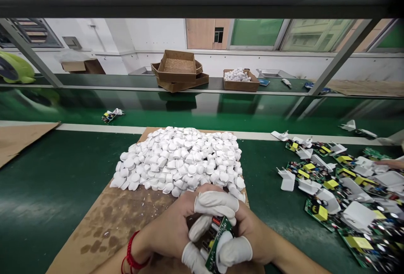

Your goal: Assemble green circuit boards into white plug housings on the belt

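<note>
A small green circuit board (217, 240) with a red and a yellow component is tilted between my two hands. My left hand (181, 227), a red cord bracelet on its wrist, grips the board from the left. My right hand (252, 234) closes on it from the right, its thumb pressing a small white piece (223, 244) against the board's face. White finger cots cover several of my fingertips. Just beyond my hands, a large heap of small white pieces (186, 158) lies on a stained cardboard sheet (120, 223). My fingers hide part of the board.
Many circuit boards with white plug casings (328, 185) cover the right side; another person's hand (391, 163) reaches in there. One board with a plug (112, 115) sits on the green belt (142, 112). Cardboard trays (176, 70) and a box of white pieces (241, 85) stand behind.
</note>
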A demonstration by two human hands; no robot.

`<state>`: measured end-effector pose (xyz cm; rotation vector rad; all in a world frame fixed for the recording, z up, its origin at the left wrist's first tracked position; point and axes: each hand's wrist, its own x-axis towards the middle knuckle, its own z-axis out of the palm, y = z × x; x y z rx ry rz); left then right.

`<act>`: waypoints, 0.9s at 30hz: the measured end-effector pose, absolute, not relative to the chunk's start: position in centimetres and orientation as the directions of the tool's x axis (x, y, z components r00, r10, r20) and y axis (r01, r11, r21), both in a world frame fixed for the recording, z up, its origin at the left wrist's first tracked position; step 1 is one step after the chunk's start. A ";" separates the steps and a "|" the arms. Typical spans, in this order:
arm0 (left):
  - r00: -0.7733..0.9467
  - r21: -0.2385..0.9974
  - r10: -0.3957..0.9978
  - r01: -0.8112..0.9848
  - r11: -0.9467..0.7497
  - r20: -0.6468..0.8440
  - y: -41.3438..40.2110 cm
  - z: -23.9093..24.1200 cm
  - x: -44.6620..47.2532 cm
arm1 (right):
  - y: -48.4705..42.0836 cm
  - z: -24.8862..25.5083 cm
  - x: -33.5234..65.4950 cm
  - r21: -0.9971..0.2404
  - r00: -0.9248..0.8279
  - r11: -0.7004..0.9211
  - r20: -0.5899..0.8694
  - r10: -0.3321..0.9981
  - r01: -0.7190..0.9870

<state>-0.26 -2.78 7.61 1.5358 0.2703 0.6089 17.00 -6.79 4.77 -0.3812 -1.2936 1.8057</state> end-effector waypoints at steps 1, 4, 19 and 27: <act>0.829 0.982 0.526 -0.171 -0.085 0.190 -2.8 7.7 -0.3 | -6.8 4.8 17.0 -0.882 -0.578 -0.083 0.231 0.783 -0.464; 0.841 0.986 0.520 -0.091 -0.138 0.150 -2.8 7.7 -0.6 | -7.0 4.7 16.8 -0.863 -0.557 -0.103 0.224 0.800 -0.494; 0.788 0.963 0.561 -0.153 -0.221 0.254 -2.9 7.5 -0.1 | -6.8 5.3 17.8 -0.950 -0.465 0.027 0.176 0.868 -0.310; 0.684 0.957 0.670 -0.206 -0.203 0.289 -3.6 6.2 -0.6 | -6.6 5.8 17.6 -0.923 -0.153 0.384 0.376 0.914 0.023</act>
